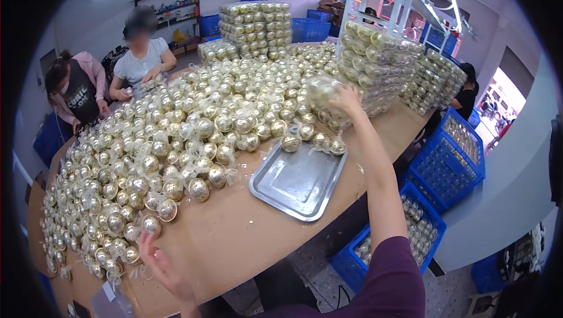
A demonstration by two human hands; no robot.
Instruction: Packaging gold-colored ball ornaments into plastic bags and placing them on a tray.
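A large heap of shiny gold-and-silver ball ornaments (199, 189) with pale ribbon bows covers most of the brown tabletop. My right hand (347, 100) reaches far across the table, its fingers closed on the edge of a clear plastic pack (321, 88) by the stacked packs. My left hand (161, 264) is raised above the near table edge, fingers apart and holding nothing, just below an ornament (151, 225) at the heap's border. Between my arms lies a grey metal tray (299, 180); a few ornaments rest along its far rim.
Stacked clear packs of ornaments (378, 66) stand at the right, with another stack (255, 27) at the back. Blue crates (448, 159) holding ornaments sit right of the table. Two people (141, 60) work at the far left. A white metal rack (404, 1) rises behind.
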